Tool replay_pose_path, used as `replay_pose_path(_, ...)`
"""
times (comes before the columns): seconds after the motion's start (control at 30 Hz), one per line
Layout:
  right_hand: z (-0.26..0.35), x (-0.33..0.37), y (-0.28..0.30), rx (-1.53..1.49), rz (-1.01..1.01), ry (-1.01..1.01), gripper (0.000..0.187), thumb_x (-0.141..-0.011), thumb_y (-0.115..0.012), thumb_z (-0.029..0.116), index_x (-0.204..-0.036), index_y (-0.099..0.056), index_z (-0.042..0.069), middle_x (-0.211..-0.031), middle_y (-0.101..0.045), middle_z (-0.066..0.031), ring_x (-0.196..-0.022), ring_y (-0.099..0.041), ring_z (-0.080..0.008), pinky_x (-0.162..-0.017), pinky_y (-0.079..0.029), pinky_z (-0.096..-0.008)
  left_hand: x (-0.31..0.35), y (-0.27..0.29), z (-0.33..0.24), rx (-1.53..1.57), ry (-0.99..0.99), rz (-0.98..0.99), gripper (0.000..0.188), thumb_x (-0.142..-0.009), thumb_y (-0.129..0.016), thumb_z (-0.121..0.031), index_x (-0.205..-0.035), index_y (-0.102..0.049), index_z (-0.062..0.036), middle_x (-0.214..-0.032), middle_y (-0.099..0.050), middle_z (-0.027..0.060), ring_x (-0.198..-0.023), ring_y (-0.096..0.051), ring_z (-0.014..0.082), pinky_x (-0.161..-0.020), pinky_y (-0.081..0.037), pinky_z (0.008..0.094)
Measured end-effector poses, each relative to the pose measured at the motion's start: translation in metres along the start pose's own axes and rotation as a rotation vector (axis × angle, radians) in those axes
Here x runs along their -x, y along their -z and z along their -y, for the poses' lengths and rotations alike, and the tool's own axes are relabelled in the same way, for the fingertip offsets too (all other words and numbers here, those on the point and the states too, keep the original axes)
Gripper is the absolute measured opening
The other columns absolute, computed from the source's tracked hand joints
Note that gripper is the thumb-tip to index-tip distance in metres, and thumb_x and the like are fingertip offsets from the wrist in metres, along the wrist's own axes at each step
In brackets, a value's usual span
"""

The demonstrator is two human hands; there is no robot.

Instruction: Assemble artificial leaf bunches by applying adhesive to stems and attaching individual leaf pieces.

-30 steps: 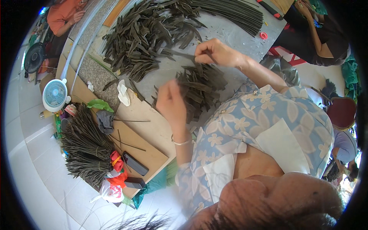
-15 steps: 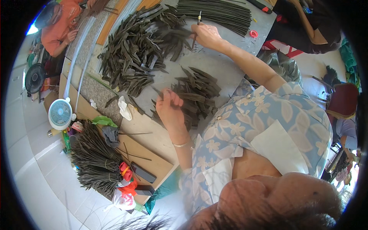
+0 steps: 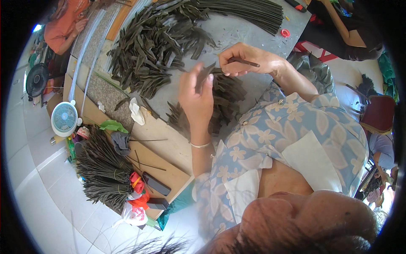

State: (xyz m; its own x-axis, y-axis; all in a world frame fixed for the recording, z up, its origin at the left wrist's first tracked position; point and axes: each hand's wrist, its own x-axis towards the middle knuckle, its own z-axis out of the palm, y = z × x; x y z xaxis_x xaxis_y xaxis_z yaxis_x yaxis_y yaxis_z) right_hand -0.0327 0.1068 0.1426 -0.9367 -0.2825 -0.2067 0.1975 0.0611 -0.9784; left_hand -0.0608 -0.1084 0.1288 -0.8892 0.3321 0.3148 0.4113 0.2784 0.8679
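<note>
My left hand [image 3: 195, 95], with a thin bracelet at its wrist, is raised over the grey table. Its thumb and fingers pinch a dark leaf-shaped strip [image 3: 204, 77]; the fingertips are blurred. Close on its right, my right hand [image 3: 245, 59] is closed round a slim dark stick-like tool [image 3: 248, 62], whose far end the fingers hide. The right fingertips are near the strip; whether they touch it I cannot tell. Under the hands lies a small heap of dark strips [image 3: 226, 95]. A much larger pile of the same strips [image 3: 146, 51] spreads beyond my left hand.
Long dark stems [image 3: 249, 15] lie at the far edge near a red ring [image 3: 285, 33]. Bundled dark stems [image 3: 103, 169] stand at the left beside a small white-blue fan [image 3: 64, 119]. A person in orange [image 3: 65, 27] sits far left; another in black [image 3: 338, 38] is far right.
My right hand has come back from the large pile toward my left hand, its tool turning from upright to nearly level. My left hand has risen from the small heap with a strip.
</note>
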Motion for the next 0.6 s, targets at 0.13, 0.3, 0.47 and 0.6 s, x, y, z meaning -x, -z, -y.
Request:
replay_pose_path(0.13, 0.0, -0.001, -0.004, -0.124, 0.154, -0.026, 0.024, -0.092, -0.061, 0.027, -0.079, -0.061, 0.006, -0.071, -0.052, 0.0054, -0.062, -0.043, -0.0046, -0.054, -0.034, -0.0214, 0.007, 0.007, 0.005, 0.058, 0.048, 0.12, 0.015, -0.086, -0.067, -0.005, -0.099, -0.067, 0.0009, -0.09, -0.058, 0.0061, -0.081, -0.055, 0.0165, -0.076, -0.045, 0.0273)
replay_pose_path(0.3, -0.041, -0.036, 0.01, 0.093, -0.166, 0.145, 0.027, -0.093, -0.063, 0.028, -0.084, -0.061, 0.003, -0.073, -0.06, 0.0008, -0.065, -0.054, -0.0106, -0.058, -0.042, -0.0253, 0.024, 0.009, 0.023, 0.182, 0.16, 0.049, 0.013, -0.089, -0.06, -0.003, -0.1, -0.06, 0.0021, -0.096, -0.062, 0.0098, -0.087, -0.057, 0.0187, -0.083, -0.047, 0.0302)
replay_pose_path(0.47, -0.093, -0.089, 0.028, 1.005, -0.702, 0.043, 0.027, -0.089, -0.068, 0.031, -0.098, -0.065, 0.006, -0.086, -0.07, -0.0118, -0.084, -0.067, -0.0322, -0.074, -0.049, -0.0454, 0.032, 0.013, 0.041, 0.867, 0.418, 0.024, 0.019, -0.1, -0.051, -0.012, -0.109, -0.055, 0.0034, -0.095, -0.062, 0.0116, -0.088, -0.057, 0.0215, -0.084, -0.047, 0.0351)
replay_pose_path(0.6, -0.091, -0.089, 0.035, 0.877, -0.687, 0.063, 0.022, -0.089, -0.068, 0.027, -0.095, -0.066, 0.006, -0.081, -0.07, -0.0115, -0.079, -0.067, -0.0317, -0.072, -0.049, -0.0445, 0.032, 0.011, 0.044, 1.068, 0.509, -0.014, 0.023, -0.1, -0.054, -0.02, -0.108, -0.055, 0.0021, -0.086, -0.058, 0.0084, -0.08, -0.055, 0.0221, -0.08, -0.048, 0.0372)
